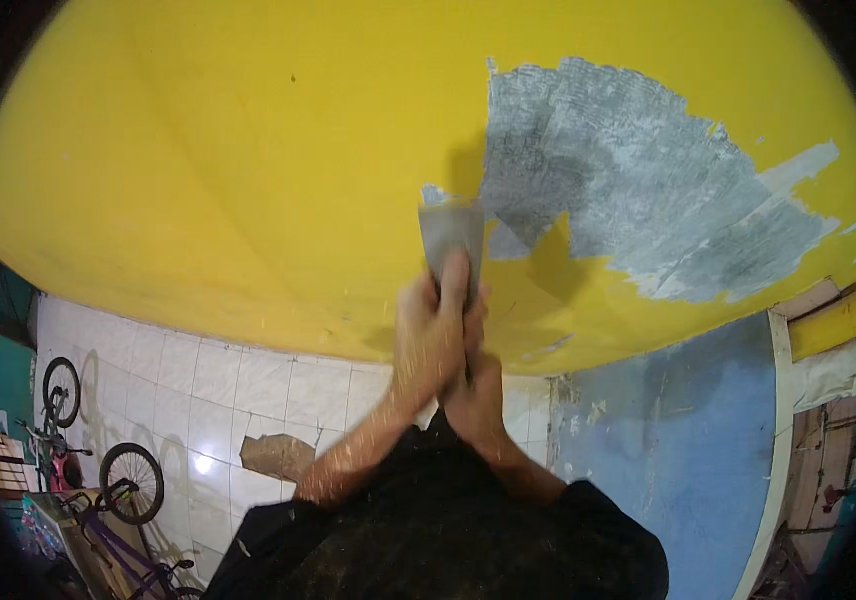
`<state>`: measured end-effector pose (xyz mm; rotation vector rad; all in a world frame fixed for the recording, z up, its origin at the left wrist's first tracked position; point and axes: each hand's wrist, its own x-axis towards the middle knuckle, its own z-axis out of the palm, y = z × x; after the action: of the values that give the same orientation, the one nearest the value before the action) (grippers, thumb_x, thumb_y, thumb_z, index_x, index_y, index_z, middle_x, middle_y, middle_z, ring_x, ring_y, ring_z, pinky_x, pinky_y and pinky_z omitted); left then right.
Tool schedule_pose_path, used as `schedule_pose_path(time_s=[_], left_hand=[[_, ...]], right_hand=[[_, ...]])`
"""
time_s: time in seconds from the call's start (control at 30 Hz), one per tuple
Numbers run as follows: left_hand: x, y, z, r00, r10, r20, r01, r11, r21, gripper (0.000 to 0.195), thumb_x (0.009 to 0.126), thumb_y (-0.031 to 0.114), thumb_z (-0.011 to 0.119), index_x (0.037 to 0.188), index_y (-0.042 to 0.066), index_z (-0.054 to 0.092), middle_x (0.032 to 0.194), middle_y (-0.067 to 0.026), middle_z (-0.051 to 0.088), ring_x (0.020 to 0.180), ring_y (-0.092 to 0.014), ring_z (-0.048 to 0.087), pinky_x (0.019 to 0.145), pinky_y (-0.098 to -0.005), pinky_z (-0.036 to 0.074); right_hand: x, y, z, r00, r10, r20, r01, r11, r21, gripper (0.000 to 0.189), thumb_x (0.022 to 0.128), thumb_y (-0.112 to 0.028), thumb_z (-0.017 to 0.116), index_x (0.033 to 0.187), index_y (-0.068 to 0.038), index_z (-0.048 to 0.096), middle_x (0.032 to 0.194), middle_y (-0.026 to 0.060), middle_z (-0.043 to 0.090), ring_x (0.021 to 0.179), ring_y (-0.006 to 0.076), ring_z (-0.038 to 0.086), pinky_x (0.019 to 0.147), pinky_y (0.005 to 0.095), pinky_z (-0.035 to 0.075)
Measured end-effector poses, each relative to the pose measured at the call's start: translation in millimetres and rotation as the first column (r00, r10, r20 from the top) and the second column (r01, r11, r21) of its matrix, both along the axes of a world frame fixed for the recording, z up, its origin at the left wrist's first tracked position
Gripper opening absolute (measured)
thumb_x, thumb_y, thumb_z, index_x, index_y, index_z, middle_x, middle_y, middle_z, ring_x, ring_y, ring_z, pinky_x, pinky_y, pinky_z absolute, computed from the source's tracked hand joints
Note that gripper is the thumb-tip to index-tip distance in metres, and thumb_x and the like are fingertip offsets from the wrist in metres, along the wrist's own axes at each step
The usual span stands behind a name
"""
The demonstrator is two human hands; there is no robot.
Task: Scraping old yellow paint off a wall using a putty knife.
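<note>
A yellow painted ceiling (pixel 248 150) spreads above me, with a bare grey scraped patch (pixel 615 165) at the upper right. Both hands grip one scraper (pixel 452 225) with a wide flat metal blade. My left hand (pixel 432 330) is around the upper handle, its thumb along the blade. Below it, my right hand (pixel 477 397) is closed around the lower part of the handle. The blade's edge lies at the yellow surface, beside a small pale scraped spot (pixel 434 195) and left of the grey patch. Small flakes are falling around my forearms.
White tiles (pixel 210 382) cover a wall at the lower left, with a brown broken area (pixel 278 456). Bicycles (pixel 132 484) are at the far lower left. A blue wall (pixel 668 450) stands at the right, beside a pale frame (pixel 779 390).
</note>
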<state>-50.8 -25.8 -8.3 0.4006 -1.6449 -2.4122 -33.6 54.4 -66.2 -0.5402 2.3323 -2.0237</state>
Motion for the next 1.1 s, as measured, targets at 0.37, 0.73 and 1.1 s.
schedule_pose_path(time_s=[0.37,0.73,1.1], left_hand=[[-10,-22,34,0.992,-0.066,-0.106,0.086,0.976,0.198,0.037,0.093,0.037,0.050,0.076,0.006,0.045,0.055,0.0036,0.040,0.043,-0.003,0.032,0.037,-0.0206,0.023],[-9,-24,9,0.993,-0.118,0.012,0.115,0.983,0.146,0.046,0.091,0.047,0.051,0.075,0.004,0.047,0.054,0.0044,0.039,0.042,-0.004,0.032,0.038,-0.0200,0.025],[-28,-16,47,0.991,-0.094,-0.100,0.098,0.995,0.032,0.046,0.092,0.042,0.049,0.072,0.001,0.049,0.053,0.0039,0.040,0.042,-0.004,0.033,0.038,-0.0214,0.024]], right_hand=[[-2,-15,37,0.980,0.078,0.183,-0.057,0.991,-0.119,0.027,0.095,-0.014,0.045,0.077,0.005,0.050,0.059,0.0101,0.052,0.055,0.0121,0.047,0.050,0.0330,0.038],[6,-20,2,0.974,0.015,0.226,0.004,0.996,-0.084,0.040,0.097,-0.024,0.041,0.067,0.002,0.045,0.051,0.0043,0.045,0.049,0.0116,0.042,0.046,0.0303,0.035],[-20,-19,36,0.992,0.024,0.120,-0.002,0.984,-0.179,0.030,0.096,-0.017,0.043,0.074,0.003,0.048,0.056,0.0025,0.047,0.054,0.0072,0.042,0.047,0.0277,0.035]])
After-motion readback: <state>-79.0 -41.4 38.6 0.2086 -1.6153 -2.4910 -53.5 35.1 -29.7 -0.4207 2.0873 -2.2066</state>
